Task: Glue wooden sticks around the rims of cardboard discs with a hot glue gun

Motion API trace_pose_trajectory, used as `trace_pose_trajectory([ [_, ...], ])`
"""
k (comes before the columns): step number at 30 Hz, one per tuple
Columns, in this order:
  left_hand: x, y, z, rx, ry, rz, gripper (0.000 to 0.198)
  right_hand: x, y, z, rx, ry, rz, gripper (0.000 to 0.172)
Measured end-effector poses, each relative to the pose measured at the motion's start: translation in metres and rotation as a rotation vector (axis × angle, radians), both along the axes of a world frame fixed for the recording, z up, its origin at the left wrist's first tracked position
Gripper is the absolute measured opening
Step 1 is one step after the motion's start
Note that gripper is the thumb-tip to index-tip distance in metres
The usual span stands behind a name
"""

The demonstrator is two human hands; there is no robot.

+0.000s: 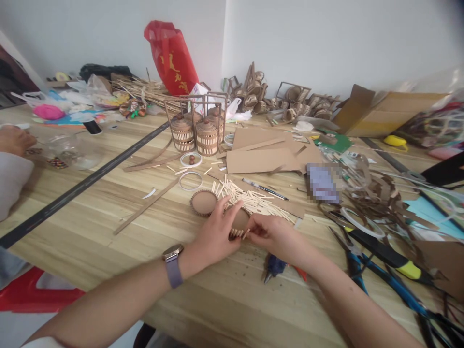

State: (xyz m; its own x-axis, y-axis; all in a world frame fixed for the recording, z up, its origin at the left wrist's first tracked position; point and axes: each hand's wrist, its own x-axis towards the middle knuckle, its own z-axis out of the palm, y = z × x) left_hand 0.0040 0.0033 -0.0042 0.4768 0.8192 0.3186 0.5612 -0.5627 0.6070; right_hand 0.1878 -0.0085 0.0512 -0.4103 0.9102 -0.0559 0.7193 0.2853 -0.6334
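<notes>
Head view: thin sticks (253, 199) on wood-grain table (154, 229), pale wall (326, 43) beyond.

The left hand (215, 231), with a wristwatch (173, 252) above it, holds a round cardboard base (238, 221) while the right hand (264, 233) pinches a short wooden stick (247, 233) at its near edge. Just beyond lie a heap of loose sticks (253, 199) and a second cardboard round (204, 202). Lidded miniature baskets (208, 137) stand farther back; a glue gun (274, 267) lies near the right forearm.
</notes>
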Motion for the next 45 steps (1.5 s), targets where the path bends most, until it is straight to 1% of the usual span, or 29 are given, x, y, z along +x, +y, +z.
trace_pose_trajectory([
  [12, 0.0003, 0.0002, 0.0015, 0.003, 0.002, -0.004, 0.088, 0.0014, 0.0013, -0.0068, 0.026, -0.005, 0.032, 0.009],
  [32, 0.0003, 0.0002, 0.0014, 0.016, 0.01, 0.021, 0.088, 0.0032, 0.0021, -0.0075, 0.152, -0.029, 0.139, 0.012],
  [45, -0.0001, 0.0003, -0.0003, 0.028, 0.002, 0.001, 0.09, 0.0038, 0.0027, -0.0087, 0.155, -0.04, 0.177, 0.012],
])
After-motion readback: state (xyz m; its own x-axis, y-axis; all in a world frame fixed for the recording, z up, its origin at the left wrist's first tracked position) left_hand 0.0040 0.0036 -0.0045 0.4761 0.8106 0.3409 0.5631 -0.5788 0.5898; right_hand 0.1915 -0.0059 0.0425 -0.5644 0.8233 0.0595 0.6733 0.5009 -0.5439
